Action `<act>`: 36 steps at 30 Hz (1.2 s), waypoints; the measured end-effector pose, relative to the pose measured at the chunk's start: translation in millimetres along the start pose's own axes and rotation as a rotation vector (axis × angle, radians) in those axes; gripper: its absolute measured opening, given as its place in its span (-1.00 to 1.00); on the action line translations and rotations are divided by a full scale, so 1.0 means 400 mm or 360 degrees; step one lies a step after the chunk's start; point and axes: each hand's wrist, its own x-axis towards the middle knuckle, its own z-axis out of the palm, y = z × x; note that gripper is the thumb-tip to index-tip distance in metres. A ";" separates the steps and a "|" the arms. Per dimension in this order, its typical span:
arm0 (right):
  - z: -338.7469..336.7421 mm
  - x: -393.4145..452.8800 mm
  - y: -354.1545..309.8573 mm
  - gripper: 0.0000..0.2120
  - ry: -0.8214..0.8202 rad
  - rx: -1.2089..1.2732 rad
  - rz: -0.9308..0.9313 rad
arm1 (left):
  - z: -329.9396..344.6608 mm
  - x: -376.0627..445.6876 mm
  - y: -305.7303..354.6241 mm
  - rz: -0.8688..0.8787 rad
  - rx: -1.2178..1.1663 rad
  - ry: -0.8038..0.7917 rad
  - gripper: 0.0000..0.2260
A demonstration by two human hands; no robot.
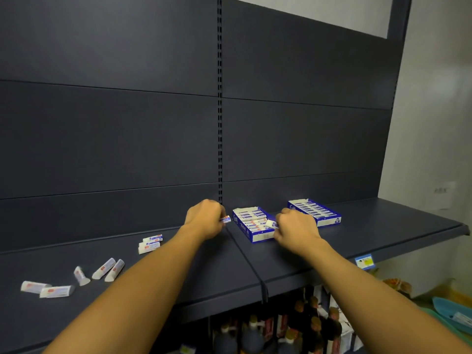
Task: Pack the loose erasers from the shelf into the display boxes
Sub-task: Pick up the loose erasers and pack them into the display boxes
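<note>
Two blue-and-white display boxes stand on the dark shelf (370, 236). The near box (251, 235) is partly filled with white erasers; the far box (324, 221) holds a full row. My left hand (205, 219) pinches a small white eraser (225, 219) just left of the near box. My right hand (296, 229) holds another white eraser (270, 223) over the near box's right side. Several loose erasers lie on the shelf to the left: a small stack (150, 243), a group of three (104, 270), and two more (46, 289) at the far left.
The dark back panel rises behind the shelf, with a slotted upright (220, 123) at the middle. A price tag (364, 261) hangs on the shelf's front edge. Bottles (281, 328) fill the shelf below. A teal tray (454, 315) sits at the lower right.
</note>
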 end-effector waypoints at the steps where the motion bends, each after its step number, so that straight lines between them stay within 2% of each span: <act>1: -0.003 0.002 0.009 -0.71 0.0000 0.0008 -0.0006 | 0.000 0.004 0.008 -0.0019 -0.0002 -0.0006 -0.87; 10: 0.052 0.062 0.105 -0.69 -0.0006 0.0101 -0.0017 | 0.070 0.085 0.076 -0.0106 -0.0115 -0.0017 -0.85; 22: 0.159 0.280 0.175 -0.70 0.0146 0.0293 -0.0173 | 0.132 0.296 0.081 -0.0130 -0.0117 0.0082 -0.82; 29: 0.252 0.369 0.181 -0.67 0.0154 0.0478 -0.0306 | 0.189 0.332 0.097 -0.0173 -0.0196 0.0104 -0.80; 36: 0.342 0.418 0.194 -0.74 0.0141 0.0753 -0.0382 | 0.252 0.332 0.107 -0.0276 -0.0240 0.0138 -0.85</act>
